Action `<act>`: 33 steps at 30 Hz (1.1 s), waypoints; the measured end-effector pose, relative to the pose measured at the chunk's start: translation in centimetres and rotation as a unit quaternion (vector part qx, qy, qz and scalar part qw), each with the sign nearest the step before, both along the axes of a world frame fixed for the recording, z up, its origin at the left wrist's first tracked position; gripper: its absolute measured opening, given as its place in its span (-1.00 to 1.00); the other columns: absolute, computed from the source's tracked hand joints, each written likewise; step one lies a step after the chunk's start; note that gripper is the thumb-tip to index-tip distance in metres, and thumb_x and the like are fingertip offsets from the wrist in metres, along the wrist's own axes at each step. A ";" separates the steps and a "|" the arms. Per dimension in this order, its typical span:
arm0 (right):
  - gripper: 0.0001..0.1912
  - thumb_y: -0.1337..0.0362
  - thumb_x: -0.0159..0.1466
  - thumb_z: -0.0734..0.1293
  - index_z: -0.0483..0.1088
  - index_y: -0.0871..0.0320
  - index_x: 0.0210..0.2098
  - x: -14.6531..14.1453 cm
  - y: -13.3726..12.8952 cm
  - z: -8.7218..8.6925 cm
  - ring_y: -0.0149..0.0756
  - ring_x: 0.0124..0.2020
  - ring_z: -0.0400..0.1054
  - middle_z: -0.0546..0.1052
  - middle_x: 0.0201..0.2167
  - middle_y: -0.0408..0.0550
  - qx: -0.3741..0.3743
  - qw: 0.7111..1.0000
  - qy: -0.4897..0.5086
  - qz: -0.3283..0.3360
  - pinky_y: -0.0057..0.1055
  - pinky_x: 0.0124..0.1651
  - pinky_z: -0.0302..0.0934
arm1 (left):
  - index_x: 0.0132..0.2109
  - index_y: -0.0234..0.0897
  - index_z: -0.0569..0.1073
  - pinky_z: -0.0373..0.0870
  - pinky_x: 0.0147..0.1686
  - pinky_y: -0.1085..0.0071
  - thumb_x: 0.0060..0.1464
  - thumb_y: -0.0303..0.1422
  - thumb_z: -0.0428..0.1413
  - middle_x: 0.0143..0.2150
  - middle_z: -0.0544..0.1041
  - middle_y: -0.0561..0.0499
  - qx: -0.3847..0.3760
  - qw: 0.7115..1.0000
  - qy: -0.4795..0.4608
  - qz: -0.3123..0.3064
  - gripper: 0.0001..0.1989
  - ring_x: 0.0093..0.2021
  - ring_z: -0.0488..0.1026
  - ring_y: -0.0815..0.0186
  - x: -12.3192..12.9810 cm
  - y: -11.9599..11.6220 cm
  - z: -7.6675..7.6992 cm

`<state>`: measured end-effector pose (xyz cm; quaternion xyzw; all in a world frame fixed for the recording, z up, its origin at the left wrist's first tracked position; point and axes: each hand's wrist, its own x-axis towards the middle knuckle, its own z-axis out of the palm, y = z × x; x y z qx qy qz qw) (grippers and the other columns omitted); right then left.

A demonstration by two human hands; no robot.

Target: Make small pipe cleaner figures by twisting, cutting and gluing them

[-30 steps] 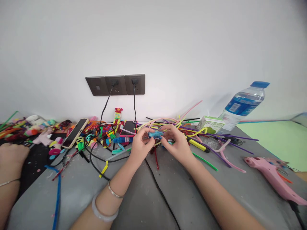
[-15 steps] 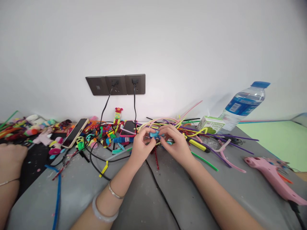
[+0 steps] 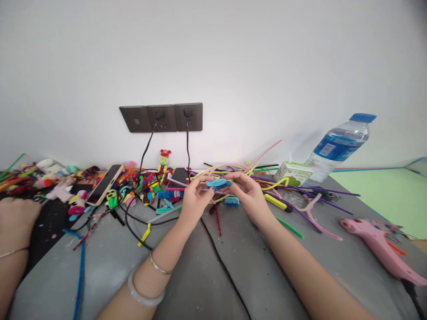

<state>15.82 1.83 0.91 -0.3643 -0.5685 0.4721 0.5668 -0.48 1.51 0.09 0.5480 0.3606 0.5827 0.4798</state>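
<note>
A small blue fuzzy piece (image 3: 218,183) is held up between both hands, over the pile of coloured pipe cleaners (image 3: 233,170). My left hand (image 3: 197,198) pinches its left end, and my right hand (image 3: 246,192) grips its right end with the fingertips. Just below the right fingers, another blue fuzzy piece (image 3: 231,201) lies on the grey table (image 3: 213,275). A blue wound piece (image 3: 169,194) lies left of my left hand. Dark red glittery stems (image 3: 218,220) stick out beneath the hands.
Phone (image 3: 105,185), small fuzzy figures (image 3: 78,204) and black cables (image 3: 220,262) lie left and centre. At right are a yellow cutter (image 3: 275,202), juice box (image 3: 293,173), water bottle (image 3: 340,149), pink glue gun (image 3: 376,246) and green paper (image 3: 383,195). Another person's hand (image 3: 18,222) rests at far left.
My hands have moved slightly apart and the blue piece between them is turned, showing its longer side. The other blue piece below my right fingers has come into view.
</note>
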 end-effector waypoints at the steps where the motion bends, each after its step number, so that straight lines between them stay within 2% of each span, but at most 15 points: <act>1: -0.75 0.07 0.21 0.41 0.43 0.06 -0.22 0.0 0.0 0.0 -0.30 -0.36 0.50 0.52 -0.25 -0.09 -0.002 1.000 0.006 0.002 -0.28 -0.20 0.48 | -0.16 -0.25 0.46 0.54 -0.35 0.46 0.00 -0.43 0.17 0.01 0.52 -0.10 0.000 1.000 0.000 -0.003 -0.80 -0.08 0.53 0.23 0.0 0.0 0.0; 5: -0.74 0.06 0.21 0.42 0.45 0.07 -0.22 -0.1 -0.2 0.1 -0.32 -0.35 0.50 0.52 -0.23 -0.09 -0.002 1.000 0.017 0.007 -0.30 -0.19 0.49 | -0.17 -0.26 0.46 0.55 -0.41 0.46 -0.03 -0.46 0.16 0.04 0.51 -0.12 0.002 1.000 -0.005 -0.003 -0.79 -0.08 0.53 0.21 0.1 0.0 -0.1; 11: -0.73 0.07 0.18 0.44 0.45 0.09 -0.22 0.1 0.1 -0.1 -0.31 -0.35 0.51 0.54 -0.25 -0.09 -0.019 1.000 0.023 0.007 -0.29 -0.18 0.49 | -0.15 -0.27 0.49 0.56 -0.29 0.42 -0.05 -0.45 0.20 0.05 0.51 -0.13 0.009 1.000 -0.007 -0.014 -0.75 -0.05 0.52 0.20 0.1 0.1 0.0; 17: -0.75 0.10 0.21 0.43 0.46 0.10 -0.19 0.4 0.3 -0.5 -0.30 -0.34 0.53 0.57 -0.28 -0.08 -0.036 0.999 0.035 -0.010 -0.28 -0.18 0.50 | -0.08 -0.22 0.51 0.55 -0.09 0.33 0.04 -0.25 0.24 0.09 0.51 -0.12 -0.019 0.998 -0.057 -0.021 -0.71 0.01 0.51 0.21 0.0 0.1 0.0; 22: -0.75 0.11 0.21 0.43 0.47 0.09 -0.19 0.3 0.3 -0.5 -0.27 -0.27 0.54 0.57 -0.23 -0.07 -0.030 0.999 0.044 -0.010 -0.23 -0.11 0.50 | -0.12 -0.24 0.55 0.55 -0.08 0.32 -0.01 -0.18 0.29 0.11 0.52 -0.12 -0.069 0.992 -0.100 -0.018 -0.67 0.05 0.50 0.17 -0.1 0.3 0.1; 28: -0.76 0.11 0.18 0.46 0.50 0.08 -0.22 0.1 0.3 -0.4 -0.26 -0.21 0.54 0.58 -0.22 -0.09 -0.032 0.997 0.068 -0.003 -0.22 -0.07 0.50 | -0.15 -0.24 0.58 0.53 -0.12 0.38 -0.14 -0.26 0.37 -0.02 0.59 -0.08 -0.086 0.989 -0.116 -0.015 -0.64 -0.06 0.53 0.25 -0.1 0.4 0.1; 33: -0.73 0.09 0.14 0.49 0.52 0.08 -0.23 0.3 0.4 -0.3 -0.25 -0.26 0.54 0.60 -0.24 -0.08 -0.044 0.997 0.064 -0.003 -0.21 -0.09 0.50 | -0.17 -0.25 0.59 0.54 -0.12 0.35 -0.14 -0.24 0.37 -0.11 0.62 -0.07 -0.099 0.988 -0.121 -0.013 -0.65 -0.07 0.54 0.24 -0.1 0.4 0.2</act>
